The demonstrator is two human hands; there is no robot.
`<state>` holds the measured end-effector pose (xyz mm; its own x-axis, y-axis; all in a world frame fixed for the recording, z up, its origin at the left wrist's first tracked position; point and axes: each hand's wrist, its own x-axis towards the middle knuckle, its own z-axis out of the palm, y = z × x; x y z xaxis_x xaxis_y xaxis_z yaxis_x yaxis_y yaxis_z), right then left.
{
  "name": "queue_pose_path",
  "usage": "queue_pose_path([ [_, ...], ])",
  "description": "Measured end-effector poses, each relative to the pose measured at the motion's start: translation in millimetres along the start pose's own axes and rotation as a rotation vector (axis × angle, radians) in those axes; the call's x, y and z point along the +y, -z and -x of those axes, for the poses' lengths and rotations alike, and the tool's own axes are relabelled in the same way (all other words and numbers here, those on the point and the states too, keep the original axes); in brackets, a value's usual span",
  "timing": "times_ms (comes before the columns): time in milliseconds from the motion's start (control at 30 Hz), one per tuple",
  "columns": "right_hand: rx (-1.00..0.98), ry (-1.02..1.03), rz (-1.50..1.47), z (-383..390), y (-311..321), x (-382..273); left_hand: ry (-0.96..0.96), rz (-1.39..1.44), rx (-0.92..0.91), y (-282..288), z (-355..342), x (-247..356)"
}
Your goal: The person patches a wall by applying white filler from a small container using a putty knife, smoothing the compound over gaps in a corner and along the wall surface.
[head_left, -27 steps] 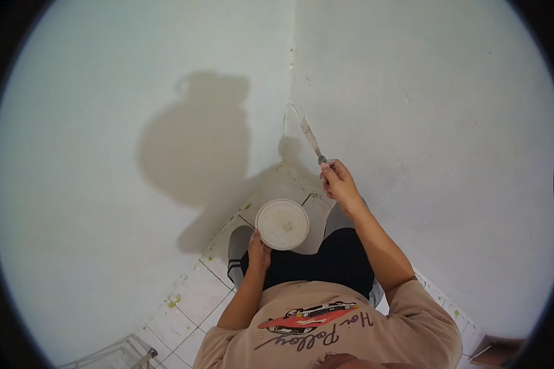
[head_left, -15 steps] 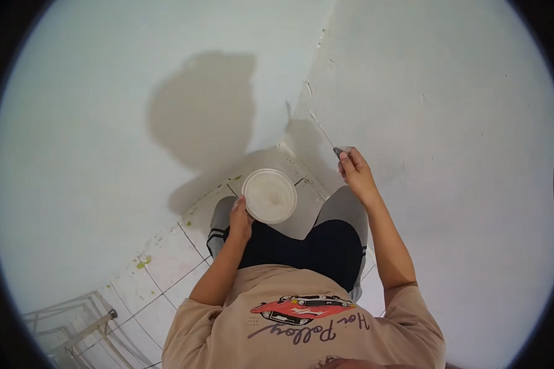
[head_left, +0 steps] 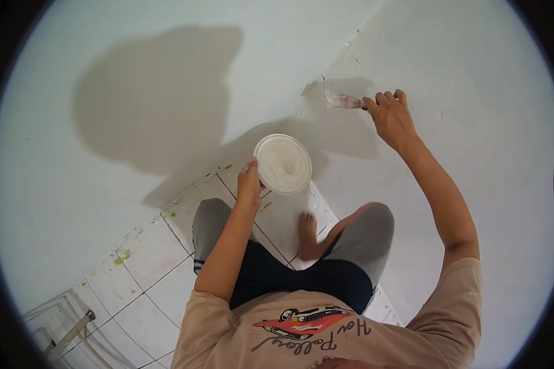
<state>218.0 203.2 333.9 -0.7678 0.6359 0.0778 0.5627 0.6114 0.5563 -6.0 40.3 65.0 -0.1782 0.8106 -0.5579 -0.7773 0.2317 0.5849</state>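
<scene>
My left hand (head_left: 250,182) is closed on the left rim of a round, whitish lid (head_left: 284,164), whose smeared face is turned up. In my right hand (head_left: 393,118) I grip a putty knife (head_left: 345,100) by its handle. Its flat blade points left, at the right-hand wall beside the corner, and seems to touch the surface there. Pale material shows on the blade. Rough white marks run along the wall corner (head_left: 324,78) near the blade tip.
Two pale walls meet ahead of me, with large shadows on the left wall (head_left: 148,98). White floor tiles (head_left: 160,292) with green and white spots lie below. A metal-framed stand (head_left: 74,335) is at the lower left. My bare foot (head_left: 308,237) rests near the right wall's base.
My right hand has moved up and right, and the putty knife has turned from edge-on to flat against the wall. My left hand has raised the lid slightly. My knees are wider apart.
</scene>
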Motion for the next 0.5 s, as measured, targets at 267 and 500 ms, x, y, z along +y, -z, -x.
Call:
queue_pose_path([
  [267,0.043,0.046,0.105,-35,-20,-11,0.017,-0.078,-0.078,-3,-28,-7],
  [500,0.048,0.045,0.161,-45,-45,-8,0.053,-0.151,-0.152,-7,-34,-19],
])
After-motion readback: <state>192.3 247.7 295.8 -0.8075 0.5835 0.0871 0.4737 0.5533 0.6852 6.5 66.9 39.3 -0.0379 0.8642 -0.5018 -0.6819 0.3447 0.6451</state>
